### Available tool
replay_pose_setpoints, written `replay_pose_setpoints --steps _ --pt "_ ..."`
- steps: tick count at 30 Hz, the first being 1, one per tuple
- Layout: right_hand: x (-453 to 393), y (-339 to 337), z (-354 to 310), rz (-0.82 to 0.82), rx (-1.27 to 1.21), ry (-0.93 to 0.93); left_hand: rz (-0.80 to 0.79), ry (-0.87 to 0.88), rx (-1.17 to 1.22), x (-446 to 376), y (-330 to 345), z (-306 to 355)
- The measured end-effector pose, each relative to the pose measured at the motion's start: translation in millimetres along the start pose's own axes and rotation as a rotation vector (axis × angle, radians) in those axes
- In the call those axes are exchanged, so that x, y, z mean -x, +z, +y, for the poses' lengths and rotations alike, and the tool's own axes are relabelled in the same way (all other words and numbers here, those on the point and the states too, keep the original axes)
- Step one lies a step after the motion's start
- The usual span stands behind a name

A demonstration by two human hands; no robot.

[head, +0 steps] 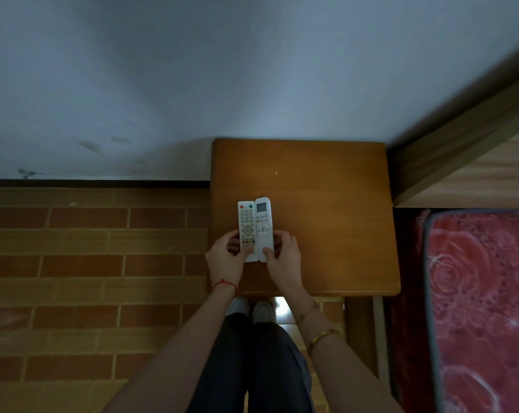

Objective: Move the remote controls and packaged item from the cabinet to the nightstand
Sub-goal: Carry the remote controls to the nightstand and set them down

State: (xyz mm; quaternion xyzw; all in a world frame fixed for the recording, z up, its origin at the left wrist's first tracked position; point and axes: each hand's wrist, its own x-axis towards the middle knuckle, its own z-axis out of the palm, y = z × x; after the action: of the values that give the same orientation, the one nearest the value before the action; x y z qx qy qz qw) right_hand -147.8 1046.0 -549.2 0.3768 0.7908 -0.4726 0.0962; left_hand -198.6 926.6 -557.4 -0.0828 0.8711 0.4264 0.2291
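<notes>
On the nightstand: two white remotes lie side by side, touching along their long edges, on the near left part of the wooden top, buttons facing up.
Nightstand [327, 204]: a square brown wooden top pushed against the pale wall, directly in front of you; the rest of its surface is bare wood.
Left remote [246, 225]: the one with many small buttons, a red and a green button at its far end and coloured buttons near your hand.
Right remote [263, 222]: the one with a small grey screen at its far end and a round pad in the middle; it reaches slightly farther from you than its neighbour.
Your left hand [225, 257]: curled around the near end of the left remote, thumb on top and fingers at its outer edge, holding it.
Your right hand [283, 257]: closed around the near end of the right remote, thumb on its face, fingers along its outer edge.
Wrists: a red string on your left wrist, a gold bangle on your right forearm.
Packaged item: not visible in this view.
Floor [88, 263]: brick-patterned tiles to your left.
Bed [485, 308]: a red rose-patterned mattress to your right, just beside the nightstand.
Your stance: dark trousers and pale shoes at the nightstand's near edge.
</notes>
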Motion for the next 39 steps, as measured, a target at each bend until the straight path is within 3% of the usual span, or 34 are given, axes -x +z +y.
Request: replay_pose_setpoints --steps 6,16,25,32,39 --pt "4 2 3 0.038 0.142 -0.087 -0.007 0.064 -0.036 3 0 0" --pt "13 -22 -15 0.021 0.455 -0.152 -0.119 0.163 -0.416 13 -16 16" --pt "77 -106 -108 0.021 0.477 -0.346 -0.010 0.377 -0.460 78 -123 116" --pt "158 -159 -194 0.055 0.489 -0.540 0.081 0.436 -0.446 164 -217 177" --pt "221 -199 -224 0.131 0.473 -0.544 0.063 0.528 -0.479 226 -263 221"
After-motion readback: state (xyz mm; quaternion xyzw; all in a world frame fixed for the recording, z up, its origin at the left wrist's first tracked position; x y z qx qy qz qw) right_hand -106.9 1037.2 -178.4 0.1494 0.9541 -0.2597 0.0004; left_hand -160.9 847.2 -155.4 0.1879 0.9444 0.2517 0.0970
